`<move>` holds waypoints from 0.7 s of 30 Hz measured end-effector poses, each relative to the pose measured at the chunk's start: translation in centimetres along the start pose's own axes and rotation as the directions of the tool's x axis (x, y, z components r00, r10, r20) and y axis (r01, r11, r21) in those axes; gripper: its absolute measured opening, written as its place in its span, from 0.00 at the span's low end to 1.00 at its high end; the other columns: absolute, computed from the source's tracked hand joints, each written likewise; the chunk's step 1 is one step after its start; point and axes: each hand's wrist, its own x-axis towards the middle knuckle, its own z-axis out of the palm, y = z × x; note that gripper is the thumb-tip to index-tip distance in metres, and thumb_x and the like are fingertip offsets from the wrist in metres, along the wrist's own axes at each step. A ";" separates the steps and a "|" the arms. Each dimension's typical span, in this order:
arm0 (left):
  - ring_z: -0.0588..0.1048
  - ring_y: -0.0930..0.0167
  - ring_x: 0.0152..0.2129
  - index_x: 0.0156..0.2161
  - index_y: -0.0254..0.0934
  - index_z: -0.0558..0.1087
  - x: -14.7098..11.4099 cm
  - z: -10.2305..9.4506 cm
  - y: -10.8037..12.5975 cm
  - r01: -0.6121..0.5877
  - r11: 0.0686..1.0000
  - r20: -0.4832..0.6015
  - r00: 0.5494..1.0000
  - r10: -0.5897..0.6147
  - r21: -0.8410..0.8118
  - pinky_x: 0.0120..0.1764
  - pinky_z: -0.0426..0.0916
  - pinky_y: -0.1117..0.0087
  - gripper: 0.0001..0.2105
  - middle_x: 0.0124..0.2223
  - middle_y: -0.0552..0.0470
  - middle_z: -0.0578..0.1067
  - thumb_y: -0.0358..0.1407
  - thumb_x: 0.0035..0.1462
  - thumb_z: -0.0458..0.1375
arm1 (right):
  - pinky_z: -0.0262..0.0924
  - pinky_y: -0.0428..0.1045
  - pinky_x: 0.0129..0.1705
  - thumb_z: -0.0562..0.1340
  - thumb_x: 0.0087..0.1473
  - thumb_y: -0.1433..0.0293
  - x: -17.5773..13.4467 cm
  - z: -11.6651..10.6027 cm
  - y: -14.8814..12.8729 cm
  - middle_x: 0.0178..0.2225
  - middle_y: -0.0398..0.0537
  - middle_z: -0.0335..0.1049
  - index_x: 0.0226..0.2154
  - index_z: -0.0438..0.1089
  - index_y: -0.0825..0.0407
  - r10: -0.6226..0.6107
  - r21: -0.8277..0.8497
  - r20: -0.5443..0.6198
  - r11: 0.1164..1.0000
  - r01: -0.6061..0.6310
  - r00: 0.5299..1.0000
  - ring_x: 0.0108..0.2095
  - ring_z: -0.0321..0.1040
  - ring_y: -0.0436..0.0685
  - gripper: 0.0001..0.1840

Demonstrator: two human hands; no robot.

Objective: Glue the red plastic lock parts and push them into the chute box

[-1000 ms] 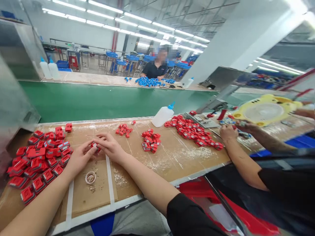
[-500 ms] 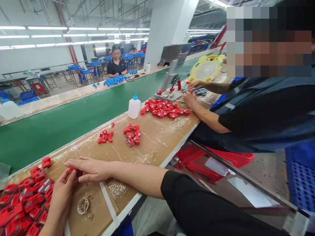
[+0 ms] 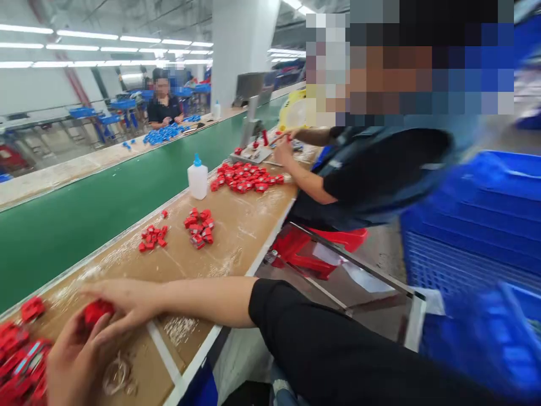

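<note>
A red plastic part (image 3: 97, 313) sits between my two hands above the near left of the bench. My left hand (image 3: 71, 358) is closed on its left and lower side. From the right, my right hand (image 3: 131, 307) reaches round the same part, fingers behind it and thumb in front; motion smears its fingertips. At the left edge, beside my left hand, lies a pile of red and grey plastic parts (image 3: 21, 361). A clear ring-like item (image 3: 116, 375) rests on the cardboard below my hands.
Two small groups of red parts, smaller pieces (image 3: 153, 238) and larger ones (image 3: 199, 228), lie beyond my right arm. A white bottle (image 3: 198, 179) with a blue cap stands near the green belt (image 3: 105, 192). Farther right, a co-worker handles parts beside a red heap (image 3: 247, 177). Blue crates (image 3: 469, 225) stand at right.
The view has swung to the right, so the bench things sit farther left. The red part between my hands shows more, as my right hand no longer covers its top.
</note>
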 end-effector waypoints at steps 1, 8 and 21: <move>0.80 0.56 0.44 0.51 0.50 0.77 -0.4 0.2 0.5 -0.071 0.996 0.007 0.997 0.071 0.051 0.46 0.77 0.57 0.22 0.46 0.55 0.82 0.46 0.49 0.68 | 0.58 0.48 0.63 0.70 0.59 0.57 -0.2 0.1 0.0 0.63 0.62 0.66 0.69 0.53 0.59 0.017 0.055 0.005 0.998 -0.017 1.000 0.63 0.65 0.61 0.45; 0.79 0.62 0.43 0.50 0.38 0.76 -0.7 0.8 1.9 -0.162 0.987 0.059 0.985 0.162 0.006 0.50 0.74 0.62 0.18 0.48 0.47 0.81 0.43 0.56 0.66 | 0.65 0.52 0.56 0.69 0.59 0.55 -0.8 0.6 0.4 0.59 0.60 0.70 0.66 0.58 0.55 -0.071 0.077 -0.075 0.994 0.077 0.995 0.56 0.71 0.61 0.40; 0.83 0.63 0.37 0.58 0.34 0.72 -0.6 0.1 1.1 0.134 0.969 0.210 0.974 -0.090 -0.206 0.39 0.79 0.64 0.32 0.51 0.39 0.81 0.56 0.58 0.63 | 0.63 0.60 0.52 0.70 0.56 0.56 -4.7 -5.2 1.0 0.49 0.61 0.72 0.44 0.75 0.58 0.005 -0.723 0.159 0.681 0.113 0.987 0.50 0.68 0.67 0.22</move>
